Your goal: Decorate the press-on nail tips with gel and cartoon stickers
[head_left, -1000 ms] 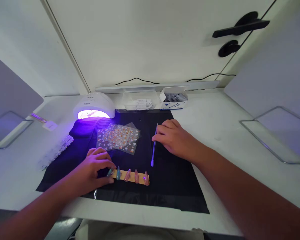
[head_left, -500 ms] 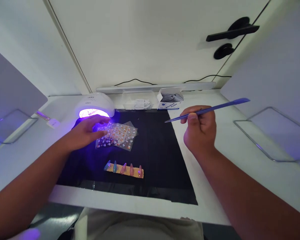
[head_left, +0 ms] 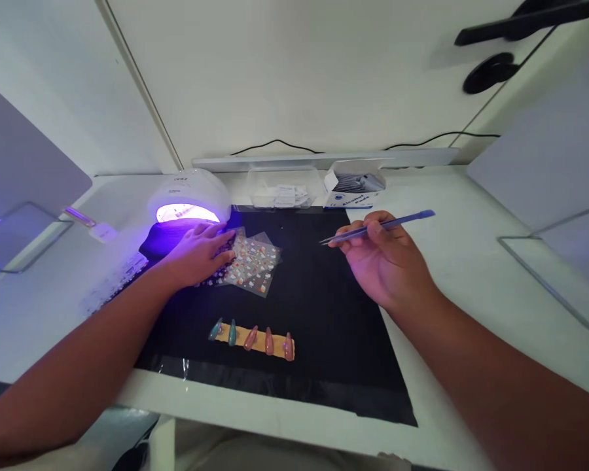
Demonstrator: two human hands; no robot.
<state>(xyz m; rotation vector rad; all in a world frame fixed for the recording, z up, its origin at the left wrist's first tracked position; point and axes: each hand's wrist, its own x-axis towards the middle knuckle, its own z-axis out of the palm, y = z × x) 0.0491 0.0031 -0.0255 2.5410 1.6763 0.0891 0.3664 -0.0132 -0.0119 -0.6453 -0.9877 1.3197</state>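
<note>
Purple tweezers (head_left: 406, 218) are pinched in my right hand (head_left: 385, 258), their thin tips pointing left over the black mat (head_left: 324, 314). My left hand (head_left: 199, 254) lies flat with its fingers spread, touching the left side of some overlapping clear nail sticker sheets (head_left: 255, 265). The sheets carry small white and orange designs; part of them is hidden under the hand. Nearer to me, a tan strip (head_left: 260, 339) bears several pointed false nails, teal ones (head_left: 232, 332) at the left and pink ones (head_left: 269, 341) at the right.
A white nail lamp (head_left: 191, 190) glows purple behind my left hand. Along the back stand a clear plastic box (head_left: 267, 186) with white packets and an open carton of alcohol pads (head_left: 354, 190). A brush-like tool (head_left: 91, 224) lies at the left. Wire stands (head_left: 544, 281) flank the table.
My left hand has shifted right and lies flatter on the sticker sheets. The right hand has turned palm-inward, and the tweezers have tilted. The whole view has shifted slightly.
</note>
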